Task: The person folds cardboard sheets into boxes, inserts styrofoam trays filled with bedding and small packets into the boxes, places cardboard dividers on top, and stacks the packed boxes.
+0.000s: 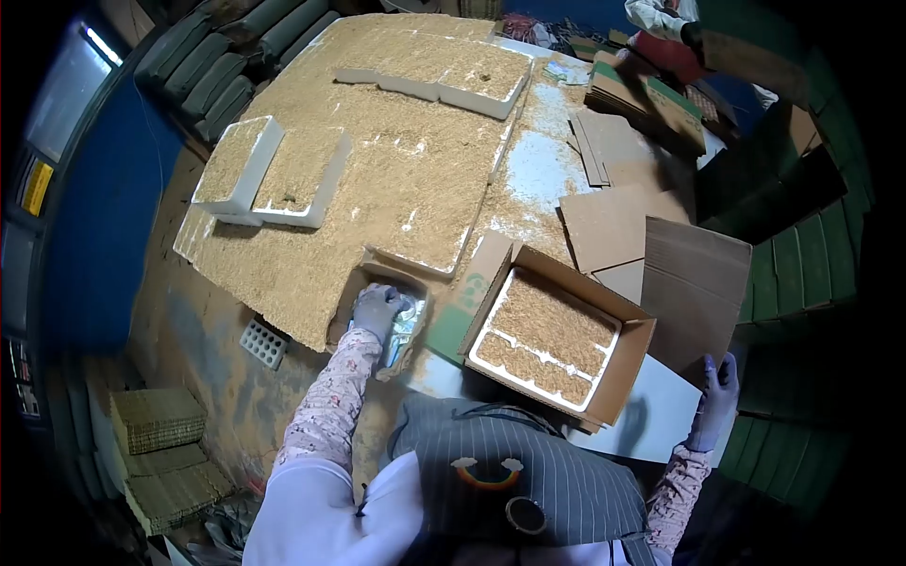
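My left hand (pixel 377 309), in a pale glove, reaches into a small cardboard box (pixel 422 300) that holds shiny white-and-blue plastic packets (pixel 408 321). Its fingers are curled down against the contents, and what they grip is hidden. My right hand (pixel 714 406), also gloved, is raised by the table's right edge with its fingers apart. It is beside the lower corner of a brown cardboard sheet (pixel 698 292); whether it touches the sheet I cannot tell. Between my hands stands an open carton (pixel 630 351) with a white foam tray (pixel 483 354) inside, filled with sawdust-like material (pixel 547 325).
Sawdust-like material (pixel 377 189) covers much of the table, with several filled white trays (pixel 330 179) on it. Flattened cartons (pixel 646 104) and cardboard pieces (pixel 604 226) lie to the right. Green cartons (pixel 797 259) are stacked beyond. Another person's sleeve (pixel 656 17) shows at the top right.
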Tool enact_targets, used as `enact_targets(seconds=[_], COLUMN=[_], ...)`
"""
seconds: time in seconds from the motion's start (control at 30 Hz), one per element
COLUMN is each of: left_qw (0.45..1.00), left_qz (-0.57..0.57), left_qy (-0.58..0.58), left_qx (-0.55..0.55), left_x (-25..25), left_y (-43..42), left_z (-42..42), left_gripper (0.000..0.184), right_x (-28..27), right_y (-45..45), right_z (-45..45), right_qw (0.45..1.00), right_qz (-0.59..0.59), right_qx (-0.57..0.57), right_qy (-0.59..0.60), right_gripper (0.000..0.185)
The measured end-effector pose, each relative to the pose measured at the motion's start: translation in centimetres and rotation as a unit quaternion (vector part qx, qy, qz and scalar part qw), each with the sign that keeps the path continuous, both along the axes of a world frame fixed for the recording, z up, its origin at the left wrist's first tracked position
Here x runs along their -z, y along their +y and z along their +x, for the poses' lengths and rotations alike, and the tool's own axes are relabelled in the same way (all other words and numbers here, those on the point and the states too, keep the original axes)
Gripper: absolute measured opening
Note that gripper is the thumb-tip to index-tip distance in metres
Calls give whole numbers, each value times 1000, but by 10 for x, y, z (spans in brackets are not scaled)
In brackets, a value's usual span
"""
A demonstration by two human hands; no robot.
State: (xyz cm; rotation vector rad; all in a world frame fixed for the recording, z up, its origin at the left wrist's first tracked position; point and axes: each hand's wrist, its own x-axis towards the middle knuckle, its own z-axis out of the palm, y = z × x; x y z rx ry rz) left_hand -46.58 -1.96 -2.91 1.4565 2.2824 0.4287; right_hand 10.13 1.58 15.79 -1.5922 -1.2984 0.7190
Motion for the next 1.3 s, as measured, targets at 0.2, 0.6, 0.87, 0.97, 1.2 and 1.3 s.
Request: enact_targets(seconds=[0.2,0.6,0.87,0.97,1.2,1.3], left_qw=[959,919,877,912,909,968], left_qz=[244,285,10,138,-220,-98], left_qy=[112,9,66,-277,-274,-203], left_qx=[90,273,475,270,223,115], left_x=[-128,-200,-118,-166,-45,-51], left_y=[-3,26,59,50,55,46], left_z=[33,169,183,133,128,159], left_gripper=[16,18,18,32,106,93], right_x=[-12,18,34,16,147,140], right_y=[-27,-39,-10,-18,-17,-3], right_z=[-16,-131,-117,-73,-66,-108], right_qw=[993,708,760,966,921,938], right_qz=[46,33,-46,-67,-222,-296], right_qx=[104,-471,-544,-221,-311,-117], right_qy=[-33,-526,-352,-118,73,137], right_gripper=[21,9,18,37,78,87])
